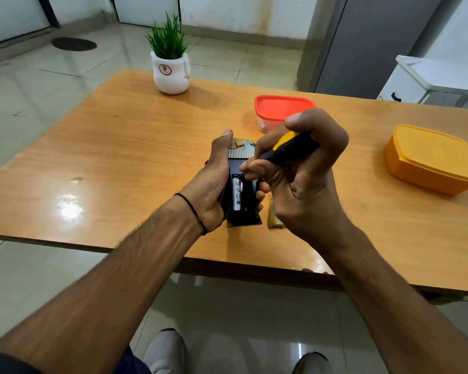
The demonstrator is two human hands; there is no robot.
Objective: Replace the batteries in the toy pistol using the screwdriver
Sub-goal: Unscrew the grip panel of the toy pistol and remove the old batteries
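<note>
My left hand (pixel 216 182) grips the black and gold toy pistol (pixel 245 209) above the table, its grip turned up with the battery bay uncovered. A white battery (pixel 237 194) lies in the bay's left slot. My right hand (pixel 303 182) holds a black and yellow screwdriver (pixel 289 148), and its thin tip touches the top of the bay near the battery's upper end. My fingers hide most of the pistol's barrel. A gold cover piece (pixel 274 220) lies on the table just right of the pistol, partly under my right hand.
On the wooden table (pixel 125 157) stand a clear box with a red lid (pixel 278 109) behind my hands, an orange lidded box (pixel 432 157) at the right, and a white pot with a green plant (pixel 170 68) at the far edge. My shoes show below the near edge.
</note>
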